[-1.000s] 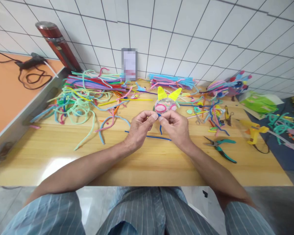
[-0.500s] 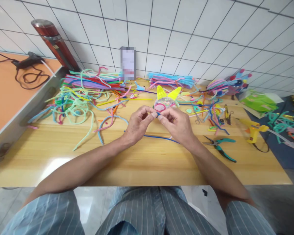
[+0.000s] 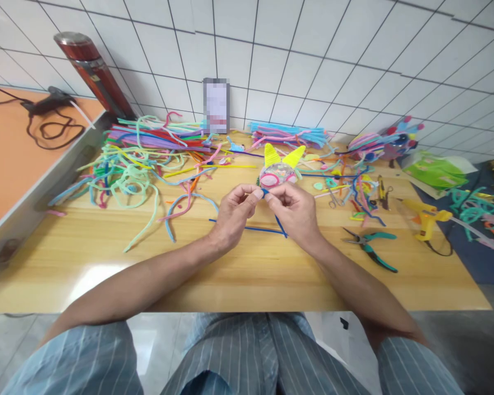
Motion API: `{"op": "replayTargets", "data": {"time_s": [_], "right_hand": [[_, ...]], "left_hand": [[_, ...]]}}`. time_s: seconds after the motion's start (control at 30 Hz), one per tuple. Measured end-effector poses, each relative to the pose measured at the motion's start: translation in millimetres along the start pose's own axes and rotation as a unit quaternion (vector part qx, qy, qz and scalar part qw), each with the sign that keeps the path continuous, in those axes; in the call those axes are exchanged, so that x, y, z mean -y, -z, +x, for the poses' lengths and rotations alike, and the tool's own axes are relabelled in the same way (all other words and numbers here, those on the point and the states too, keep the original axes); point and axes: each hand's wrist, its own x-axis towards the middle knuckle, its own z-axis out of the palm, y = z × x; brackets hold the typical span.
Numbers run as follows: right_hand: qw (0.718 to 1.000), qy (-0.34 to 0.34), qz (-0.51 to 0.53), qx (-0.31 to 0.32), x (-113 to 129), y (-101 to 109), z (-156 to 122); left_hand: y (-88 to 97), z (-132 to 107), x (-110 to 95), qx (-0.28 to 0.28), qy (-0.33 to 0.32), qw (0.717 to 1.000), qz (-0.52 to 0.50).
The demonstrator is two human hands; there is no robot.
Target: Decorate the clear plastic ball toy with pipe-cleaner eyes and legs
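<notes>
My left hand (image 3: 235, 213) and my right hand (image 3: 293, 211) meet over the middle of the table, thumbs and forefingers pinched together. Between the fingertips is a blue pipe cleaner (image 3: 264, 192); one length of it seems to hang below my right hand. Another dark blue pipe cleaner (image 3: 263, 229) lies on the wood under my hands. Just beyond the fingers sits a round clear ornament (image 3: 283, 170) with yellow pointed ears and pink-rimmed ovals, its lower part hidden by my hands.
Tangled pipe cleaners (image 3: 135, 175) cover the table's left side. To the right lie teal-handled pliers (image 3: 372, 247), a yellow glue gun (image 3: 428, 219) and small scissors (image 3: 333, 198). A phone (image 3: 216, 107) leans on the tiled wall; a red-brown flask (image 3: 94, 77) stands back left.
Both hands stay close together, with the right hand turned slightly. A blue length now shows below the right hand, angled down to the table.
</notes>
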Motion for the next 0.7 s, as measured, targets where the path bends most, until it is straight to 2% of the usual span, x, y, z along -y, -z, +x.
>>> {"op": "replayTargets", "data": {"time_s": [0.07,0.17,0.23,0.3,0.37,0.57,0.7], "right_hand": [[0.998,0.034,-0.053,-0.016,-1,2,1],[0.987,0.102,-0.123,-0.009,-3,8,5],[0.98,0.14,-0.143,0.001,-3,12,6],[0.977,0.155,-0.144,0.003,-3,13,7],[0.981,0.142,-0.129,0.009,-2,14,7],[0.996,0.026,-0.072,0.039,0,11,5],[0.998,-0.001,-0.051,0.027,-3,6,3]], "left_hand": [[2.3,3,1,0.014,-0.004,1.0,0.027],[8.5,10,-1,0.044,-0.065,0.991,0.108],[12.0,14,-4,0.057,-0.111,0.98,0.156],[13.3,16,-7,0.063,-0.127,0.975,0.173],[12.6,16,-10,0.063,-0.118,0.978,0.159],[7.9,11,-10,0.025,-0.066,0.995,0.074],[4.8,9,-6,0.014,-0.011,1.0,0.022]]}}
